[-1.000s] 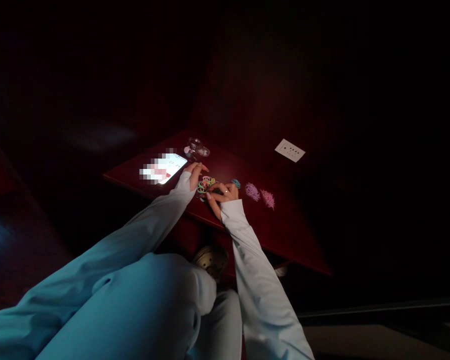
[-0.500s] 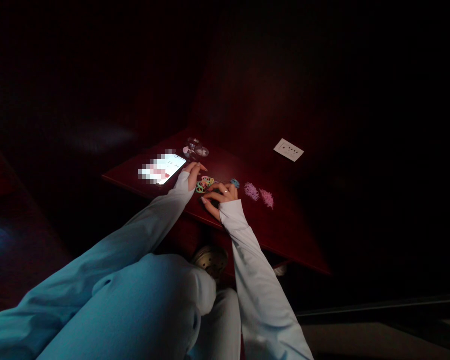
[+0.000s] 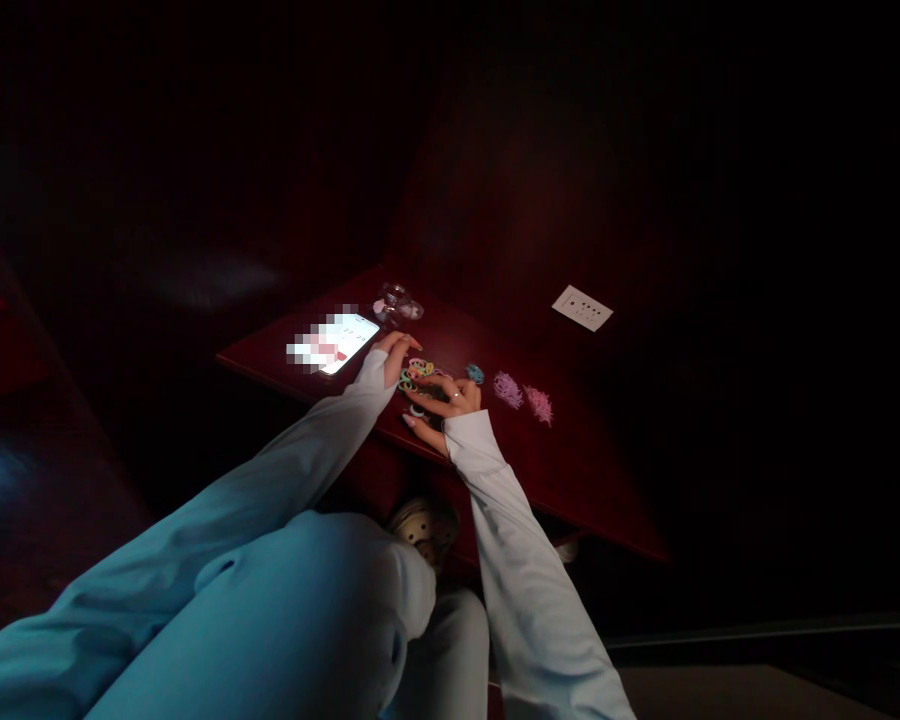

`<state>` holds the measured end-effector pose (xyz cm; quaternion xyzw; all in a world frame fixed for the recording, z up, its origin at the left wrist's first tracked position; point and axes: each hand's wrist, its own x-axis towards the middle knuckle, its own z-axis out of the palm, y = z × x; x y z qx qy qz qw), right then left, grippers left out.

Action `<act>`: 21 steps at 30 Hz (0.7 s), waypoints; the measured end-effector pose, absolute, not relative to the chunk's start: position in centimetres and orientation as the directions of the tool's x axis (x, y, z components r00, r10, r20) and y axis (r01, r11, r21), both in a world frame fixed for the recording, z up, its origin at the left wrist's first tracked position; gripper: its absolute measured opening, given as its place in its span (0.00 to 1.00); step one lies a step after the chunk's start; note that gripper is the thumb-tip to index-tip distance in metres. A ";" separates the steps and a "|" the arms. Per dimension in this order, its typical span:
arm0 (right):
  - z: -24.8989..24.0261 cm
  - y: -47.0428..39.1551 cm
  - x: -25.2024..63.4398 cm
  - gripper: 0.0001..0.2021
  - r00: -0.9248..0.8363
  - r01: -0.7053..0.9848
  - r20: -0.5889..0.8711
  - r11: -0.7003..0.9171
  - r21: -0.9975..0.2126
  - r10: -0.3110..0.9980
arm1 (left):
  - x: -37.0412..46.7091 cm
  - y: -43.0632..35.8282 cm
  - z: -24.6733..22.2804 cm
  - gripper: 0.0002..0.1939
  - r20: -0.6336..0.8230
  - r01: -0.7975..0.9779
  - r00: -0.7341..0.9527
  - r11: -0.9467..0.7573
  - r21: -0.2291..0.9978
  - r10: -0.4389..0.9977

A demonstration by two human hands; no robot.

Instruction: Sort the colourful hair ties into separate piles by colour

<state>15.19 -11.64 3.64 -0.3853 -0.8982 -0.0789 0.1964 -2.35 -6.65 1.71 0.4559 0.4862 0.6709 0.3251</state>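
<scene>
A mixed heap of small coloured elastic bands lies on the dark red table between my hands. My left hand rests at the heap's left side, fingers stretched out, with no object visible in it. Over the near right side of the heap, my right hand has its fingers spread and its thumb apart. A small pale band shows between that thumb and the forefinger; whether either touches it is unclear. Right of this hand are separate piles: teal bands, lilac bands and pink bands.
A lit phone, partly blurred out, lies left of my left hand. Behind it stands a clear container with pale pieces. A white socket plate is on the dark wall. Below the table's front edge is a clog.
The view has shifted slightly. My right hand's fingers and thumb are wider apart, and a pale band now shows between them. My left hand stays beside the heap.
</scene>
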 end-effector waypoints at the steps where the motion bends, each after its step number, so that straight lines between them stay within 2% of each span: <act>1: 3.5 -11.7 15.3 0.19 -0.644 0.711 0.400 0.703 0.000 0.651 | -2.4 -6.8 1.8 0.14 0.309 0.021 -0.362 -0.324 0.946 0.879; 5: 3.1 -11.7 15.5 0.17 -0.679 0.683 0.384 0.731 0.018 0.625 | -2.5 -7.2 1.7 0.14 0.350 0.059 -0.325 -0.350 0.935 0.879; 10: 3.1 -11.7 15.2 0.16 -0.688 0.680 0.360 0.733 0.016 0.630 | -2.3 -6.5 1.4 0.14 0.334 0.045 -0.360 -0.341 0.939 0.871; 17: 3.3 -11.8 14.8 0.12 -0.667 0.690 0.378 0.724 -0.011 0.642 | -2.5 -6.1 1.0 0.14 0.350 0.048 -0.347 -0.357 0.933 0.870; 21: 3.5 -12.0 15.1 0.14 -0.647 0.689 0.394 0.722 -0.065 0.653 | -2.7 -6.3 0.9 0.14 0.352 0.076 -0.324 -0.347 0.935 0.878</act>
